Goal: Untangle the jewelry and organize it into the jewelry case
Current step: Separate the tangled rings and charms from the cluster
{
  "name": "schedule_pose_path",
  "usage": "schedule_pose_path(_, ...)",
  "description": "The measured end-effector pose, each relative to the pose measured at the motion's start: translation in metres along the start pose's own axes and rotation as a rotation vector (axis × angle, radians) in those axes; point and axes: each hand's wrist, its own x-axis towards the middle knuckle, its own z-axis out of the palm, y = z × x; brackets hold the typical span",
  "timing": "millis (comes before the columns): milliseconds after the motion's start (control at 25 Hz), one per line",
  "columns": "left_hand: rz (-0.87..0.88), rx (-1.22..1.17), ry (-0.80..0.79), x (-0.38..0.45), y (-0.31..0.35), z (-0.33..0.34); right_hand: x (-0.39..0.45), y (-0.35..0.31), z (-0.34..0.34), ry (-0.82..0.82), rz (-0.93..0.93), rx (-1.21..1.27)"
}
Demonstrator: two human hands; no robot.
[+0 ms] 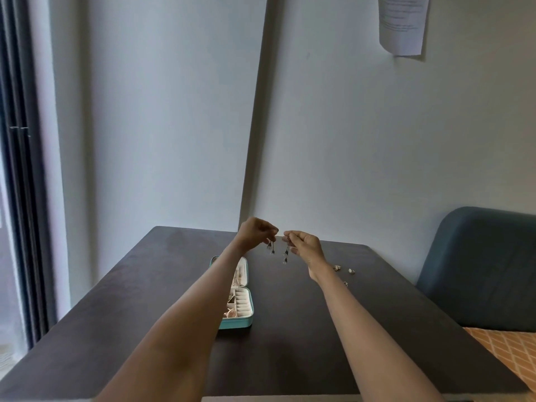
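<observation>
1. My left hand (255,232) is raised above the dark wooden table (290,329), fingers curled, pinching the top of a short dangling earring with small dark beads (271,248).
2. My right hand (306,247) is lifted just beside it, fingers curled, pinching a longer dangling earring with dark beads (286,253) that hangs straight down.
3. The two earrings hang near each other but apart, both clear of the table.
4. The open teal jewelry case with a cream lining (236,297) lies on the table under my left forearm; I see ring rolls and some gold-coloured pieces inside, too small to tell which.
5. A few small silver-coloured rings (344,268) lie on the table to the right of my right wrist.
6. A blue upholstered chair (478,271) stands at the table's right side, and a sheet of paper (403,23) hangs on the wall.
</observation>
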Motion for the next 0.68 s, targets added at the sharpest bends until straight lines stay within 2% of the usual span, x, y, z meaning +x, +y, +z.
schedule_pose_path(160, 0.072, 0.218, -0.019, -0.002, 0.009, -0.008, -0.003, 0.001, 0.017, -0.016, 0.000, -0.012)
schedule_pose_path(280, 0.088, 0.291, -0.035, -0.005, 0.011, -0.012, -0.005, 0.000, 0.026, 0.008, -0.007, 0.016)
schedule_pose_path(680, 0.033, 0.145, 0.027, -0.013, 0.008, -0.025, -0.009, -0.005, 0.026, -0.005, -0.019, 0.033)
